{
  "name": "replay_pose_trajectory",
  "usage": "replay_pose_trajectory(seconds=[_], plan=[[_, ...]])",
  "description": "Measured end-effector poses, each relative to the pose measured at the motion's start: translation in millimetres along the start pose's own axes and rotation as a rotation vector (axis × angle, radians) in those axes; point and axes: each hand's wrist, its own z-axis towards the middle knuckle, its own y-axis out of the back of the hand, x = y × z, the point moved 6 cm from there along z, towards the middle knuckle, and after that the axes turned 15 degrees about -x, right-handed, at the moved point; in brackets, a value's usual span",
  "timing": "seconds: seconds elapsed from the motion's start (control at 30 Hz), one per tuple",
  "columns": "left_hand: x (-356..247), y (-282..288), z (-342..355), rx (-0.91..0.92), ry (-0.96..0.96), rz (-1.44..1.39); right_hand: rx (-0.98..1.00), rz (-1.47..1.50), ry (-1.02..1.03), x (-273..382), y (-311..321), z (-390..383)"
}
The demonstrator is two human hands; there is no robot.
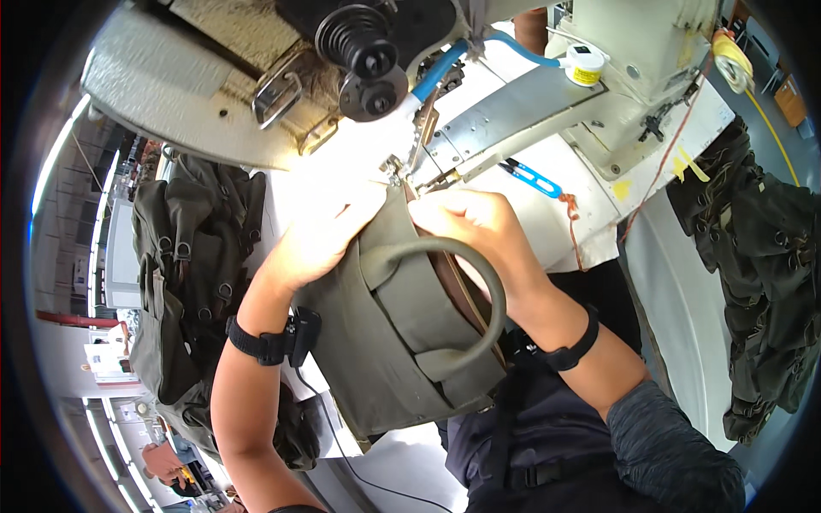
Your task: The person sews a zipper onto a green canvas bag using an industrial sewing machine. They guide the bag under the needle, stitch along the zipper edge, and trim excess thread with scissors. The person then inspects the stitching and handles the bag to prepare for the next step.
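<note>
An olive-green fabric bag piece [402,333] with a curved carry handle [479,274] lies under the needle area [395,171] of an industrial sewing machine [256,77]. My left hand [321,235] presses on the bag's upper left edge, close to the needle. My right hand [466,218] grips the bag's upper right edge, fingers curled over the brown trim. Both wrists wear black bands.
A pile of olive-green bags [184,274] sits at my left. More dark green pieces [761,282] hang at the right. Blue-handled snips [530,178] lie on the white machine table [590,222]. A blue tube [445,68] and a yellow thread cone [729,60] are on the machine.
</note>
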Motion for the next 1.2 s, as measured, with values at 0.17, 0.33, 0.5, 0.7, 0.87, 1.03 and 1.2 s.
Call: replay_pose_trajectory(seconds=[0.17, 0.33, 0.5, 0.7, 0.87, 1.03, 1.2], plan=[[0, -4, 2, 0.058, 0.19, -0.208, -0.083, 0.143, 0.057, -13, -10, -1], [-2, -5, -1, 0.048, 0.281, -0.265, -0.051, 0.127, 0.087, -14, -8, 3], [-5, -12, -3, 0.046, 0.331, -0.431, -0.015, 0.05, 0.068, -13, -3, 0], [-9, -16, -2, 0.037, 0.281, -0.51, -0.036, -0.156, 0.233, -15, 15, -8], [-16, -17, -2, 0.071, 0.289, -0.53, 0.052, -0.051, 0.121, -4, 10, -12], [4, -18, -1, 0.007, 0.379, -0.486, -0.002, -0.016, 0.172, -12, 14, -7], [-2, -13, 4, -0.062, 0.321, -0.574, -0.058, 0.024, 0.163, -3, 5, -13]])
